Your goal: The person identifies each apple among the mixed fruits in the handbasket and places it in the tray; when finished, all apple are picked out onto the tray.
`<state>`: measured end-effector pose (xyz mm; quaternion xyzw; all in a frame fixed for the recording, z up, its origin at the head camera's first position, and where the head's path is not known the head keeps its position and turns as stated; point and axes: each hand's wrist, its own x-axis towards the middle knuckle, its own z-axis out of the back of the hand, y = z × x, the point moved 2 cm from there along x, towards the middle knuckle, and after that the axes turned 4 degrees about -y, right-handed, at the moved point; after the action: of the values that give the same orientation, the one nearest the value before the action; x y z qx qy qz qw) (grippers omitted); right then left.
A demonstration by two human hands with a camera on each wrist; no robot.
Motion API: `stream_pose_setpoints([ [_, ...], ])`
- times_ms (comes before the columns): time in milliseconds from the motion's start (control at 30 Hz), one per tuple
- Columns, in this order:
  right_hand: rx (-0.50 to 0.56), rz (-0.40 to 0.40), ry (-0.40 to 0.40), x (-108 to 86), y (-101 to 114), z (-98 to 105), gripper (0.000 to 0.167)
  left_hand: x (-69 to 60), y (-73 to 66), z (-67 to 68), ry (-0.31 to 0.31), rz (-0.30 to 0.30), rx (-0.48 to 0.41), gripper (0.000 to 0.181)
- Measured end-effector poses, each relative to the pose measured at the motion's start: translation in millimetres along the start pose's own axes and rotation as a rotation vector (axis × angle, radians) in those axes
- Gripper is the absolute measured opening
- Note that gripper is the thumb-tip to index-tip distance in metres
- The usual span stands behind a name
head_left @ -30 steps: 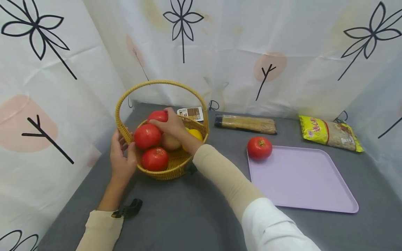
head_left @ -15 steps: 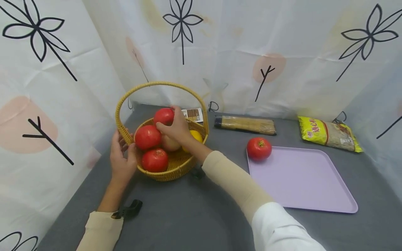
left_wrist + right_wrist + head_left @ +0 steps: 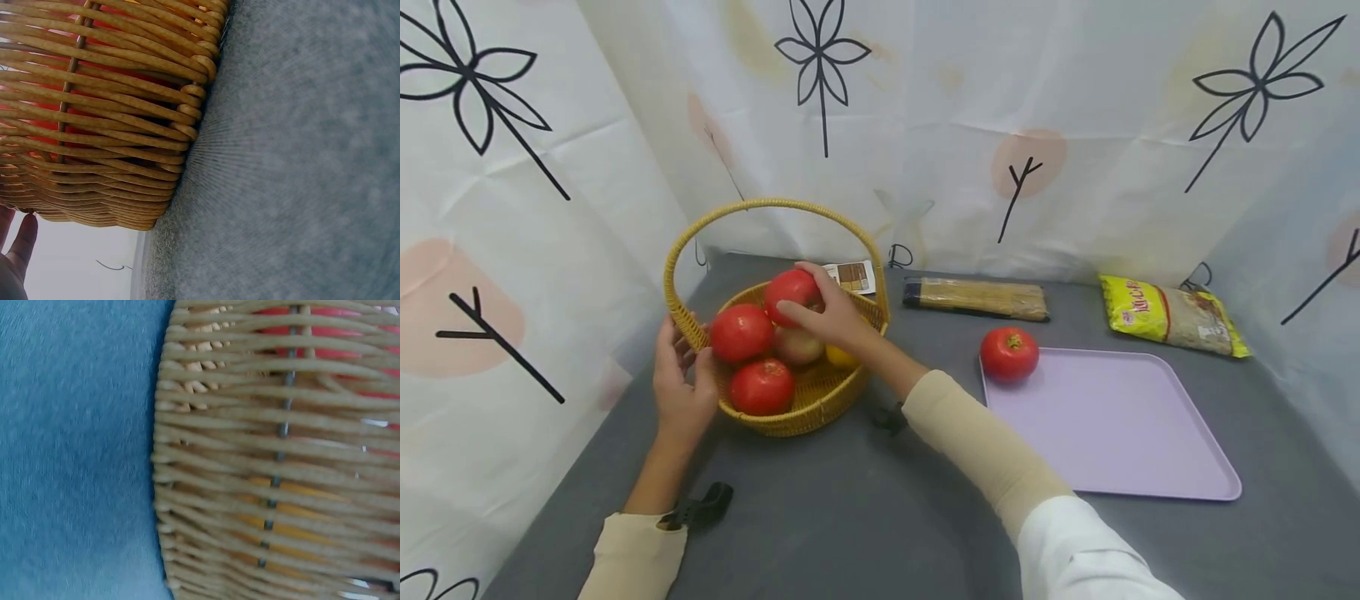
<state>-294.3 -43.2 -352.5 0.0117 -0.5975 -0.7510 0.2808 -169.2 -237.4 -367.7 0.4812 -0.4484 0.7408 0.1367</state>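
Note:
A yellow wicker basket point(image 3: 808, 417) with a tall handle stands on the grey table. My left hand point(image 3: 681, 387) grips its left rim by the foot of the handle; in the left wrist view some fingers point(image 3: 22, 247) show beside the weave point(image 3: 106, 125). Over the back of the basket, my right hand point(image 3: 835, 317) holds a red tomato point(image 3: 790, 296), thumb in front and fingers behind. Two more tomatoes, one above the other point(image 3: 742, 333), lie at the left inside. Next to them are a pale round item point(image 3: 797, 346) and something yellow point(image 3: 841, 358), partly hidden by my right arm.
On the right lies a lilac tray point(image 3: 1112, 425), with another tomato point(image 3: 1009, 354) at its back left corner. Along the back are a pack of dry noodles point(image 3: 977, 298), a yellow printed bag point(image 3: 1172, 317) and a small brown-and-white packet point(image 3: 853, 277). Patterned white curtains surround the table.
My right hand has drawn the tomato slightly rightward and toward me within the basket. My left hand keeps its place on the rim. The whole view has shifted a little.

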Motion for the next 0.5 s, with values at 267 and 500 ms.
stream_pose_setpoints([
  [267,-0.145,0.060,0.095,-6.2,-1.9,3.1,0.096,0.1,-0.1,0.6,-0.002,0.000,0.005,0.057],
  [500,-0.148,0.051,0.021,-20.2,3.2,4.3,0.092,-0.6,-1.1,1.2,-0.004,0.018,0.006,0.058],
])
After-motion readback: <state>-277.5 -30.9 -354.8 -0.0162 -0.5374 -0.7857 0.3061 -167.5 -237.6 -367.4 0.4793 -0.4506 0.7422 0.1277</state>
